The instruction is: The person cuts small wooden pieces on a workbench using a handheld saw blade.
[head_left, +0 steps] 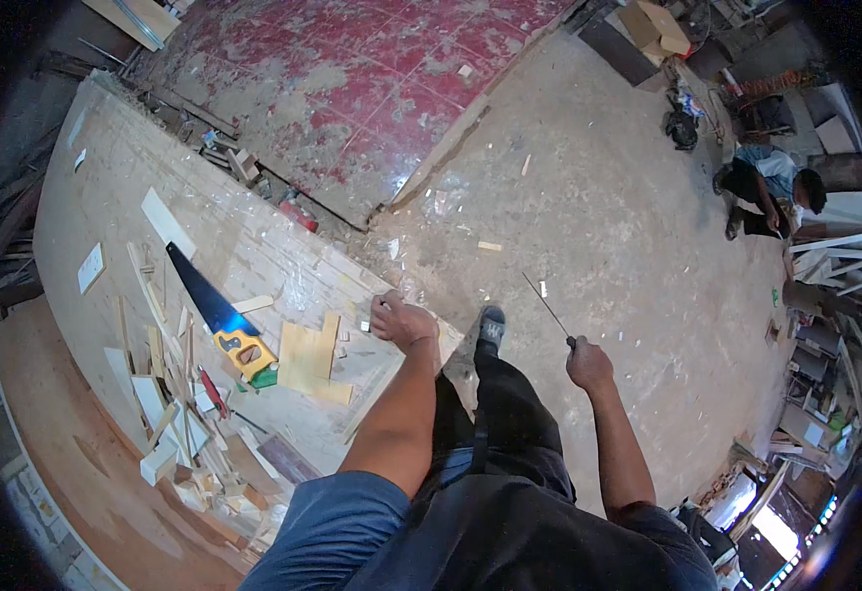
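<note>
My left hand (403, 321) rests at the edge of the pale wooden worktable (298, 254), its fingers curled in. Whatever may be in those fingers is hidden. Close beside them lies a small white block (365, 326). A notched piece of thin yellowish wood (305, 359) lies left of that hand, with small offcuts (342, 337) along it. Out to the right, over the floor, my right hand (589, 363) grips a long, thin, rod-like tool (546, 304) by its dark handle. The tool's tip points forward and left, touching nothing I can make out.
A handsaw (244, 350) with a yellow handle lies on the table near wood strips (145, 295) and a red-handled tool (212, 392). Scraps litter the concrete floor (628, 246). Red tiled flooring (352, 79) lies beyond. Another person (770, 187) is low down at far right.
</note>
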The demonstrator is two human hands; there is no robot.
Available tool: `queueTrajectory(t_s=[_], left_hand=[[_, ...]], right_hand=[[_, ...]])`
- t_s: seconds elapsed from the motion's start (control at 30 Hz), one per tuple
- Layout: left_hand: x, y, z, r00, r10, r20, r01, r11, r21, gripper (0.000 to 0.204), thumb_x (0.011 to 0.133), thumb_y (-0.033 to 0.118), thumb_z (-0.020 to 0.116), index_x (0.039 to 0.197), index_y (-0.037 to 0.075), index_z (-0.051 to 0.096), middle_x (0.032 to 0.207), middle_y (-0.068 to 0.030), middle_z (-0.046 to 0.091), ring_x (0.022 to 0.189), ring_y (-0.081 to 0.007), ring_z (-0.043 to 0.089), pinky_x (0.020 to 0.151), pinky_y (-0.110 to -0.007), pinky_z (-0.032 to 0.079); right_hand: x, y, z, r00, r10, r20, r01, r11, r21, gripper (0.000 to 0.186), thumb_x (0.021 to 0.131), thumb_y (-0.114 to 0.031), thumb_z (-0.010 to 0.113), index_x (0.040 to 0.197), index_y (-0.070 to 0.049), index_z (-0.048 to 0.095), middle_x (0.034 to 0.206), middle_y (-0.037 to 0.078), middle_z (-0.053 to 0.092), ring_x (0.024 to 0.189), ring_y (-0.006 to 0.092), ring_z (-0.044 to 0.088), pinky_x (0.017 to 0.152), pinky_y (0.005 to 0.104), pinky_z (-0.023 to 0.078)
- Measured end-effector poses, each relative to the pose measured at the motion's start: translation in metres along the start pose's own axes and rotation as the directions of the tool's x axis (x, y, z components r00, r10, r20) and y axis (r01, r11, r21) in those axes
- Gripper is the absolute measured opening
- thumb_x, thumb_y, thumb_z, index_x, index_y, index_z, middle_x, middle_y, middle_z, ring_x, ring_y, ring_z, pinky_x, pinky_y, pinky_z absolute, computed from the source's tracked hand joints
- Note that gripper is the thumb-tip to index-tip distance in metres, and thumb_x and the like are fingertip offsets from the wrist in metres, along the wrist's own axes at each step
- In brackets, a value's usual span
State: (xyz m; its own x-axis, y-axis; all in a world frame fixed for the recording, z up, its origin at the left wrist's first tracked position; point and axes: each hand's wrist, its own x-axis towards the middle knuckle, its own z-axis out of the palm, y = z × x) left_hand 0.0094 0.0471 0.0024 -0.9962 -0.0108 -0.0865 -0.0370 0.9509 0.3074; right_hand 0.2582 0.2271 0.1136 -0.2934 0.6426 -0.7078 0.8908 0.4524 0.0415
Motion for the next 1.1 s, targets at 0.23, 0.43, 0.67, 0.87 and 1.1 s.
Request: queueTrajectory(t_s=[0.23, 0.43, 0.67, 0.87, 1.1], left_hand=[[-0.017, 0.021, 0.008, 0.992, 0.117, -0.038, -0.118, 0.992, -0.032, 0.028, 0.077, 0.008, 0.059, 0.103, 0.016, 0.058, 0.123, -0.0097, 0.047, 0.116, -0.031, 0.043, 0.095, -0.047, 0.029], [-0.015, -0.015, -0.025, 0.977, 0.188, -0.1, -0.199, 0.974, -0.112, 0.031, 0.081, 0.023, 0.063, 0.11, 0.014, 0.055, 0.118, -0.0098, 0.052, 0.112, -0.0307, 0.046, 0.099, -0.048, 0.029], [-0.057, -0.052, -0.073, 0.926, 0.315, -0.21, -0.339, 0.936, -0.091, 0.043, 0.08, 0.029, 0.067, 0.115, 0.011, 0.05, 0.12, -0.0104, 0.051, 0.116, -0.0313, 0.045, 0.1, -0.049, 0.028], [-0.143, -0.155, -0.109, 0.928, 0.285, -0.24, -0.282, 0.958, 0.048, 0.044, 0.079, 0.023, 0.067, 0.118, 0.01, 0.049, 0.12, -0.0126, 0.05, 0.116, -0.0313, 0.044, 0.1, -0.05, 0.028], [-0.21, -0.175, -0.149, 0.945, 0.185, -0.27, -0.281, 0.88, -0.383, 0.048, 0.079, 0.023, 0.067, 0.121, 0.009, 0.048, 0.123, -0.0139, 0.05, 0.119, -0.0356, 0.043, 0.102, -0.05, 0.029]], right_hand=[[-0.027, 0.252, 0.201, 0.843, 0.126, 0.523, -0.237, 0.959, 0.152, 0.035, 0.088, -0.025, 0.048, 0.109, -0.002, 0.064, 0.093, 0.025, 0.067, 0.078, 0.0348, 0.068, 0.072, 0.0468, 0.054], [-0.073, 0.355, 0.208, 0.579, 0.256, 0.774, -0.18, 0.966, -0.185, 0.041, 0.088, -0.042, 0.051, 0.086, -0.006, 0.072, 0.083, 0.01, 0.07, 0.075, 0.0211, 0.065, 0.07, 0.0415, 0.05], [0.065, 0.387, 0.164, 0.891, -0.113, 0.44, 0.194, 0.97, -0.143, 0.025, 0.087, -0.016, 0.047, 0.079, -0.001, 0.065, 0.062, 0.013, 0.064, 0.057, 0.0235, 0.065, 0.052, 0.0411, 0.054], [0.07, 0.172, 0.055, 0.924, -0.374, 0.076, 0.345, 0.904, 0.253, 0.029, 0.084, -0.025, 0.054, 0.081, 0.003, 0.064, 0.064, 0.019, 0.058, 0.063, 0.0255, 0.061, 0.059, 0.0421, 0.047], [-0.084, -0.011, -0.052, 0.645, -0.764, -0.014, 0.28, 0.219, 0.935, 0.026, 0.084, -0.027, 0.073, 0.087, -0.01, 0.053, 0.059, -0.004, 0.044, 0.046, 0.009, 0.04, 0.04, 0.0259, 0.032]])
